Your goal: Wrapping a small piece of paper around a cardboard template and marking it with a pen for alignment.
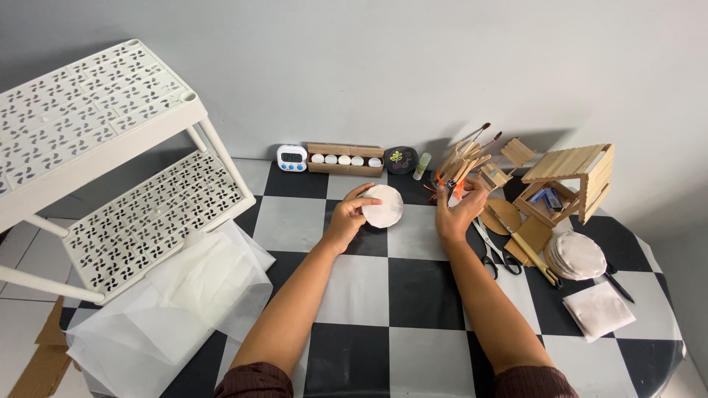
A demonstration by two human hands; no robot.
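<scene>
Paper disc (pixel 383 206): white, round, centre of frame on checkered table (pixel 383 309).
Left hand (pixel 346 217): fingers pinching its edge.
Right hand (pixel 457 210): closed on orange cutter (pixel 450 184).

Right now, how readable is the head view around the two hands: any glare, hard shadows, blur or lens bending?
Head view: light is soft and even, with no glare on the checkered table. A soft shadow falls on the wall behind the wooden stick holder. The left hand on the white paper disc is sharp; the right hand is slightly soft at the fingertips. The white rack bows at the left edge, wide-angle distortion.
</scene>
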